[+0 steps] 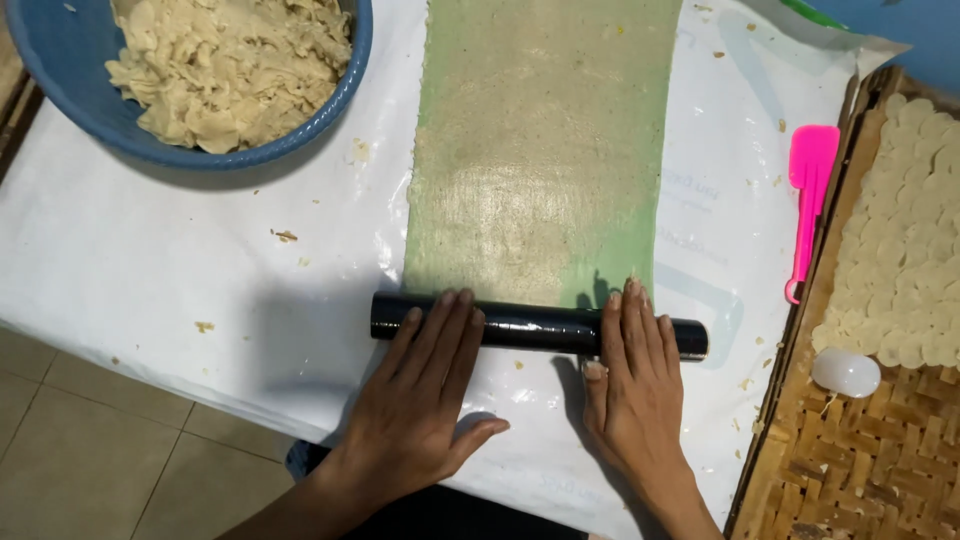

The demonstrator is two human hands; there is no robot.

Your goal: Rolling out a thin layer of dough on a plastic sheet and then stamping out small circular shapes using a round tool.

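Pressing down with both palms, you have your left hand (420, 400) and your right hand (630, 385) laid flat on the black rolling pin (535, 328), fingers stretched out straight and spread over its top rather than curled around it. The pin lies crosswise at the near end of the long strip of dough (540, 150), which runs away from you up the middle of the white sheet (150, 250) covering the table.

The strip already looks thin and even over most of its length, with a green mat (625, 275) showing at its near right corner and along its edges, so the flattening seems largely done; I judge the near end, right under the pin, to be the part in hand now. The left edge of the strip is ragged, not trimmed.

At the far left, the blue bowl (60, 80) holds a big heap of rough dough scraps (230, 70), so plenty of raw dough remains unrolled. To your right, the woven bamboo tray (860, 460) carries overlapping rows of small pale rounds (910, 230) over its far part, while its near part is bare weave. A small white round cutter (845, 372) rests on the tray just beside those rounds, and a pink spatula (808, 200) lies on the sheet along the tray's edge. Crumbs are scattered over the sheet.
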